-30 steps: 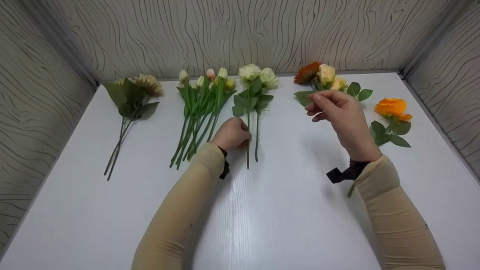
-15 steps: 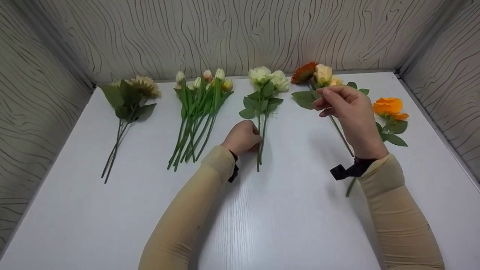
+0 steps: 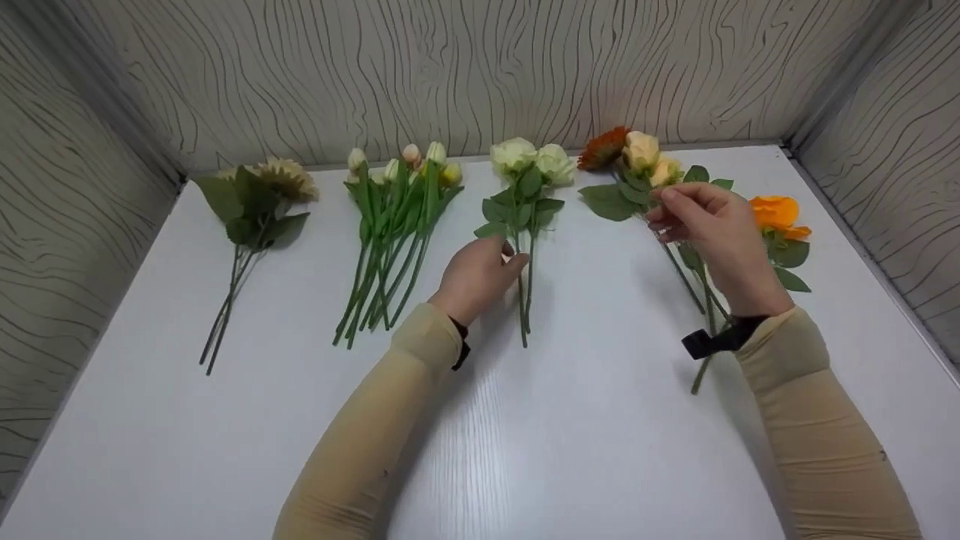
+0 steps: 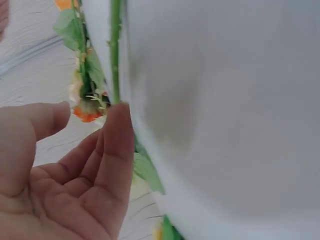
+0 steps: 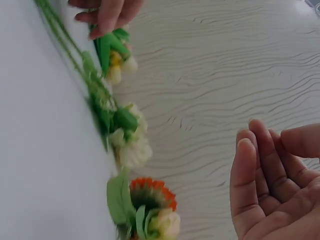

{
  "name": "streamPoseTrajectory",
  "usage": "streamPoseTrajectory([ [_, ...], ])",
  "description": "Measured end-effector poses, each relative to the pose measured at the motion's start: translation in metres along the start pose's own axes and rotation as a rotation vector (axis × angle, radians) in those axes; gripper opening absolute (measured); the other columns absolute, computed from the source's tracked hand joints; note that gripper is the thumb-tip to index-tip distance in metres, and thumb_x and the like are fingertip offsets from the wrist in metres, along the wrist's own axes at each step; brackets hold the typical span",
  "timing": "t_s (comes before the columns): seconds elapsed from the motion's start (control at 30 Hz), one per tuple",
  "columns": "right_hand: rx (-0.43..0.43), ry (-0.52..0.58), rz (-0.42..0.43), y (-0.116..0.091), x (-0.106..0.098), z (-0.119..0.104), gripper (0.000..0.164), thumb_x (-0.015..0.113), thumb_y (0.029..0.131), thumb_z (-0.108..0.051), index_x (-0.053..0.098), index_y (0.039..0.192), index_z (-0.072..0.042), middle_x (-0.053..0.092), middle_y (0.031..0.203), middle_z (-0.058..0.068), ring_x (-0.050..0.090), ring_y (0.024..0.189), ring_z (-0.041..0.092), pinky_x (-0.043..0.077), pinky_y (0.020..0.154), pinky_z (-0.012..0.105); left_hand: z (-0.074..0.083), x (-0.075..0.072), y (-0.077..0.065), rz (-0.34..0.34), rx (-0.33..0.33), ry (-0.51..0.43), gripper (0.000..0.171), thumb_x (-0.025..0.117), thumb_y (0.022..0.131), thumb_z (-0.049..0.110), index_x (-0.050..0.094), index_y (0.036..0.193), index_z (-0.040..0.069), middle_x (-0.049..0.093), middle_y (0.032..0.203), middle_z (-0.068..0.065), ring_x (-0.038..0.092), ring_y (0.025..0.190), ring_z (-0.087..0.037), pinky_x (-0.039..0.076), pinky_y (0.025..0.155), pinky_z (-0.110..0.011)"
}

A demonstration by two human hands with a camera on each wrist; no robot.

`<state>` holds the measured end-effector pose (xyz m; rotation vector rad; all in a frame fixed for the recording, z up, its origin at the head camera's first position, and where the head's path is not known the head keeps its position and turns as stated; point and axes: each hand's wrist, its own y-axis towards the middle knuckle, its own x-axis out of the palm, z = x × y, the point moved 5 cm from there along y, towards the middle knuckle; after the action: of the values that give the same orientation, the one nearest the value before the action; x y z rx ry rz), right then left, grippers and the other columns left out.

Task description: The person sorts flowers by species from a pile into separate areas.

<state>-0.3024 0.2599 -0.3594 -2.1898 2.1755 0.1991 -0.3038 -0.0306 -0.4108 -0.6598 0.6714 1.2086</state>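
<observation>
Two white roses (image 3: 514, 156) lie side by side mid-table, their green stems (image 3: 523, 311) close together. Beside those stems is my left hand (image 3: 480, 274), thumb and fingers apart. In the left wrist view a stem (image 4: 115, 55) passes by the fingertips (image 4: 118, 117), and nothing is pinched. My right hand (image 3: 720, 236) hovers in the air over the stems of the orange gerbera (image 3: 604, 148) and peach roses (image 3: 643, 151). Its fingers are loosely bent and hold nothing, as the right wrist view shows. It hides part of the leaves and stems under it.
Left of the roses lies a bunch of tulips (image 3: 397, 214). Beige flowers (image 3: 289, 180) with dark leaves are at the far left. An orange flower (image 3: 776, 212) lies at the right. A patterned wall (image 3: 450, 75) stands behind the white table (image 3: 562, 450).
The white roses shifted right and their stems came closer together while my left hand held a stem; that hand has since let go. My right hand moved slightly right.
</observation>
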Motion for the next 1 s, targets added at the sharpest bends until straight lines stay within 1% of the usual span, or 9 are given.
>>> streamPoseTrajectory([
  [0.13, 0.078, -0.227, 0.023, 0.004, -0.04, 0.019, 0.05, 0.064, 0.099, -0.045, 0.065, 0.126, -0.003, 0.072, 0.104, 0.004, 0.068, 0.095, 0.018, 0.058, 0.078, 0.027, 0.021, 0.001, -0.011, 0.055, 0.15, 0.087, 0.039, 0.06, 0.104, 0.04, 0.067, 0.126, 0.009, 0.068, 0.11, -0.003, 0.065, 0.094, -0.018, 0.054, 0.08, -0.035],
  [0.23, 0.159, -0.434, 0.002, 0.007, -0.07, 0.032, 0.05, 0.062, 0.101, -0.047, 0.064, 0.124, -0.003, 0.071, 0.099, 0.001, 0.068, 0.091, 0.015, 0.058, 0.076, 0.028, 0.039, 0.011, -0.022, 0.041, 0.3, 0.169, 0.046, 0.061, 0.103, 0.042, 0.062, 0.138, 0.012, 0.063, 0.129, -0.004, 0.06, 0.117, -0.019, 0.051, 0.096, -0.035],
  [0.3, 0.22, -0.583, -0.055, 0.006, -0.085, 0.041, 0.047, 0.062, 0.102, -0.044, 0.065, 0.119, 0.0, 0.07, 0.095, 0.003, 0.067, 0.086, 0.017, 0.058, 0.073, 0.03, 0.051, 0.02, -0.031, 0.019, 0.415, 0.235, 0.051, 0.061, 0.103, 0.044, 0.058, 0.144, 0.013, 0.059, 0.138, -0.005, 0.055, 0.128, -0.021, 0.046, 0.105, -0.036],
  [0.4, 0.309, -0.776, -0.196, 0.001, -0.099, 0.054, 0.043, 0.063, 0.101, -0.041, 0.068, 0.106, 0.001, 0.069, 0.088, 0.006, 0.065, 0.08, 0.021, 0.058, 0.069, 0.034, 0.069, 0.035, -0.044, -0.004, 0.58, 0.33, 0.054, 0.06, 0.103, 0.044, 0.054, 0.148, 0.014, 0.055, 0.145, -0.005, 0.048, 0.136, -0.022, 0.038, 0.114, -0.036],
  [0.53, 0.422, -0.861, -0.338, -0.006, -0.104, 0.072, 0.047, 0.066, 0.098, -0.049, 0.069, 0.088, -0.003, 0.067, 0.077, 0.006, 0.061, 0.072, 0.022, 0.055, 0.065, 0.036, 0.087, 0.054, -0.059, -0.014, 0.722, 0.433, 0.056, 0.06, 0.103, 0.045, 0.051, 0.15, 0.016, 0.051, 0.15, -0.006, 0.044, 0.14, -0.023, 0.03, 0.119, -0.035],
  [0.63, 0.477, -0.868, -0.351, -0.008, -0.104, 0.083, 0.051, 0.065, 0.095, -0.056, 0.068, 0.081, -0.008, 0.063, 0.07, 0.002, 0.057, 0.067, 0.019, 0.049, 0.062, 0.033, 0.095, 0.068, -0.064, -0.028, 0.764, 0.489, 0.058, 0.059, 0.103, 0.047, 0.049, 0.152, 0.018, 0.047, 0.154, -0.004, 0.042, 0.143, -0.023, 0.026, 0.121, -0.035],
  [0.73, 0.489, -0.859, -0.33, -0.008, -0.104, 0.088, 0.051, 0.066, 0.094, -0.058, 0.068, 0.08, -0.009, 0.062, 0.068, 0.001, 0.055, 0.064, 0.018, 0.047, 0.06, 0.032, 0.1, 0.079, -0.067, -0.059, 0.769, 0.506, 0.059, 0.058, 0.103, 0.049, 0.047, 0.154, 0.021, 0.045, 0.157, -0.002, 0.039, 0.145, -0.022, 0.025, 0.121, -0.036],
  [0.87, 0.491, -0.843, -0.308, -0.008, -0.105, 0.089, 0.047, 0.067, 0.095, -0.053, 0.067, 0.08, -0.008, 0.061, 0.068, 0.001, 0.055, 0.064, 0.018, 0.046, 0.059, 0.032, 0.103, 0.088, -0.069, -0.1, 0.756, 0.485, 0.059, 0.058, 0.103, 0.049, 0.045, 0.155, 0.023, 0.043, 0.158, 0.0, 0.036, 0.146, -0.019, 0.022, 0.122, -0.036],
  [1.0, 0.521, -0.815, -0.288, -0.011, -0.114, 0.087, 0.042, 0.066, 0.097, -0.046, 0.067, 0.082, -0.007, 0.062, 0.07, 0.001, 0.056, 0.066, 0.018, 0.05, 0.061, 0.032, 0.105, 0.091, -0.071, -0.123, 0.772, 0.458, 0.058, 0.056, 0.104, 0.047, 0.044, 0.156, 0.023, 0.043, 0.158, 0.001, 0.034, 0.147, -0.018, 0.02, 0.123, -0.034],
])
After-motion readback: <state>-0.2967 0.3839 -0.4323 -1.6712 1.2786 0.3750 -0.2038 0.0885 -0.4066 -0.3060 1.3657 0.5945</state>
